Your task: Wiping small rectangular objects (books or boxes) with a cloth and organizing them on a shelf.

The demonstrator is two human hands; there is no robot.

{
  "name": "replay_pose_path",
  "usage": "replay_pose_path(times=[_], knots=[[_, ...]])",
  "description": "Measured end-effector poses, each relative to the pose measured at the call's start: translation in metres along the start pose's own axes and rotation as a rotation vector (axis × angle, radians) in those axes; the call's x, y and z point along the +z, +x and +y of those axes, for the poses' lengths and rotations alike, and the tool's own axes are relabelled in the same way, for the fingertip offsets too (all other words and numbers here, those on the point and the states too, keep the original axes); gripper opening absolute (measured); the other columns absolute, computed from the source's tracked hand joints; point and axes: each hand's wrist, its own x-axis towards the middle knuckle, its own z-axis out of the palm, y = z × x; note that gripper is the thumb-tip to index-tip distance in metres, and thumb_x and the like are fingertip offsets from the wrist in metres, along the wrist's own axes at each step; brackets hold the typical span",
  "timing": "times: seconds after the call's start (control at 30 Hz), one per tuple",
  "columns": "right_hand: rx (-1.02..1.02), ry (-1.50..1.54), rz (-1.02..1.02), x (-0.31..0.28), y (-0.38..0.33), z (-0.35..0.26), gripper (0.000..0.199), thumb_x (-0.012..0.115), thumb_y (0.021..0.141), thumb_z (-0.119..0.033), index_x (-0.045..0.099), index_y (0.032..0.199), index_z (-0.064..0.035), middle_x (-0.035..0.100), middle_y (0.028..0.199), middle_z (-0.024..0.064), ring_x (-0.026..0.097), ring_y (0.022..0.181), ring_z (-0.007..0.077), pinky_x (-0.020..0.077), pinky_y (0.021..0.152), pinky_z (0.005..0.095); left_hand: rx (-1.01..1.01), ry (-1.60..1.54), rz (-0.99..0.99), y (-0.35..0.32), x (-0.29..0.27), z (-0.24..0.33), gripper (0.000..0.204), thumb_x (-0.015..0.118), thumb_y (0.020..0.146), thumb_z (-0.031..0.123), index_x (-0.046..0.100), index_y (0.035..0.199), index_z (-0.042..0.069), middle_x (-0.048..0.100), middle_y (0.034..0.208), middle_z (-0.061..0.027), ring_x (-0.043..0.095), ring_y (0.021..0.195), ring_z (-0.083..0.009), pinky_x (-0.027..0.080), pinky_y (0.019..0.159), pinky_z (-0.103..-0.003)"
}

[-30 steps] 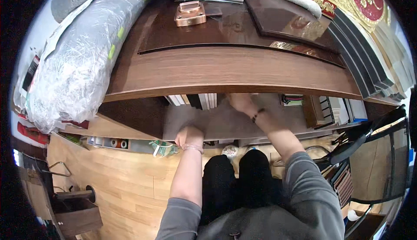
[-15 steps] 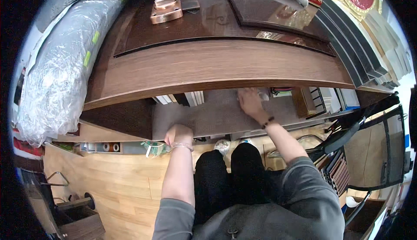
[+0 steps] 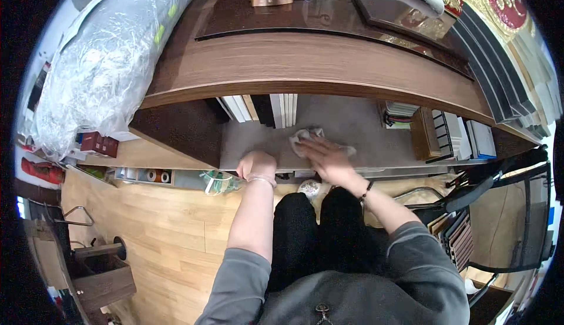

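Note:
My right hand point(image 3: 329, 161), with a dark beaded bracelet at its wrist, presses a crumpled white wipe point(image 3: 306, 138) onto the grey shelf surface point(image 3: 352, 126). Its fingers lie over the wipe and are slightly blurred. At the shelf's front edge, my left hand point(image 3: 257, 165) is curled into a fist, knuckles up; whatever it may hold is hidden. A green-and-white plastic bag point(image 3: 220, 183) hangs or lies just left of that fist; whether the fingers grip it I cannot tell.
White and dark books or binders point(image 3: 285, 110) stand at the shelf's back left. On the right are a wooden holder point(image 3: 425, 134) and a black wire rack point(image 3: 443, 137). A brown wooden counter edge point(image 3: 329, 69) overhangs the shelf. A plastic-wrapped roll point(image 3: 111, 60) is at left, a black chair point(image 3: 505, 207) at right.
My right hand has come from deeper in the shelf toward me and left, with the wipe under it. My left fist stays by the front edge. The whole view has shifted.

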Motion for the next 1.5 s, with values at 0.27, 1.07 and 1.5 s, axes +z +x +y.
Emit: replay_pose_path(times=[0.27,1.07,1.5], knots=[[0.618,-0.385,0.340,0.036,0.032,0.038,0.048,0.050,0.082,-0.009,0.046,0.130,-0.0091,0.044,0.134,0.0149,0.037,0.125,0.0383,0.0329,0.103,0.0469,-0.063,-0.056,-0.090,0.016,-0.006,0.012,0.022,0.059,0.078,0.022,0.071,0.093,0.010,0.067,0.094,-0.0082,0.064,0.082,-0.0287,0.049,0.056,-0.050],[0.063,0.036,0.056,0.039,0.026,-0.039,0.042,0.049,0.085,-0.015,0.050,0.127,-0.0164,0.043,0.137,0.0061,0.040,0.127,0.0269,0.0352,0.104,0.0414,0.126,-1.886,0.539,-0.076,0.077,-0.042,0.050,0.052,0.090,0.023,0.040,0.131,-0.004,0.042,0.136,-0.0129,0.039,0.124,-0.0237,0.029,0.105,-0.033],[0.615,-0.342,0.036,-0.029,-0.104,0.083,0.052,0.044,0.090,-0.020,0.032,0.139,-0.0107,0.031,0.144,0.0128,0.027,0.130,0.0407,0.0248,0.109,0.0459,2.076,-1.331,0.542,-0.315,-0.084,-0.019,0.070,0.077,0.067,0.048,0.053,0.118,0.006,0.053,0.115,-0.0189,0.051,0.109,-0.0367,0.040,0.093,-0.051]])
